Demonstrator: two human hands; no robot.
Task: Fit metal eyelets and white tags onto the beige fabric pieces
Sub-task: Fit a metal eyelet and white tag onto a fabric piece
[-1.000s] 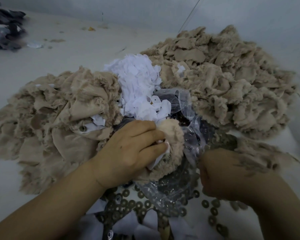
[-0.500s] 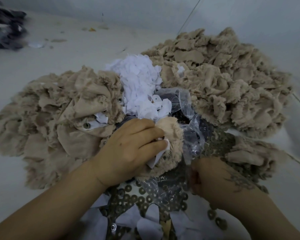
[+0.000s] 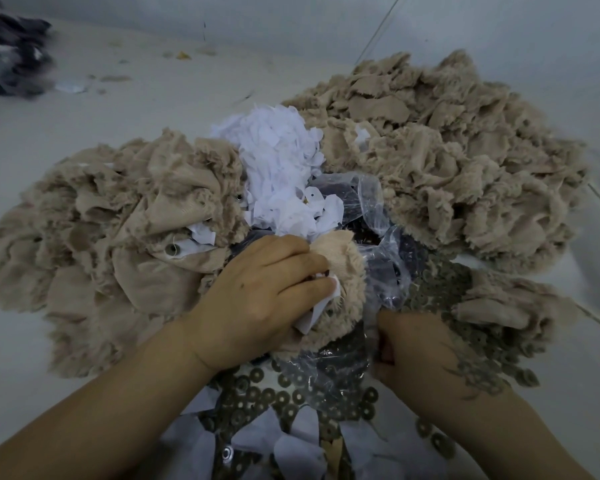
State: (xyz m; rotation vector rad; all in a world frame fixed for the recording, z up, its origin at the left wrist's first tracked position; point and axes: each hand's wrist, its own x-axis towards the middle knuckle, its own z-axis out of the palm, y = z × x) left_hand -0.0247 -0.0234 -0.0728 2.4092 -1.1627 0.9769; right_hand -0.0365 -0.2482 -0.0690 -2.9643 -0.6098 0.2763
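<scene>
My left hand (image 3: pixel 260 292) grips a fuzzy beige fabric piece (image 3: pixel 343 268) together with a white tag (image 3: pixel 321 303) pinched against it. My right hand (image 3: pixel 420 351) is curled low at the right over the loose metal eyelets (image 3: pixel 257 396), its fingertips hidden by a clear plastic bag (image 3: pixel 374 220); whether it holds an eyelet I cannot tell. A heap of white tags (image 3: pixel 274 168) lies in the middle. Beige fabric piles sit on the left (image 3: pixel 101 237) and on the right (image 3: pixel 447 161).
Dark ring-shaped eyelets and white tags are strewn on the pale floor near me. One left-pile piece shows a fitted eyelet with a white tag (image 3: pixel 171 250). A dark cloth heap (image 3: pixel 11 60) lies far left. A thin cord (image 3: pixel 378 29) runs along the wall.
My right hand has slid left and toward me across the eyelets, uncovering a beige piece at the right. My left hand has kept its hold on the fabric and tag.
</scene>
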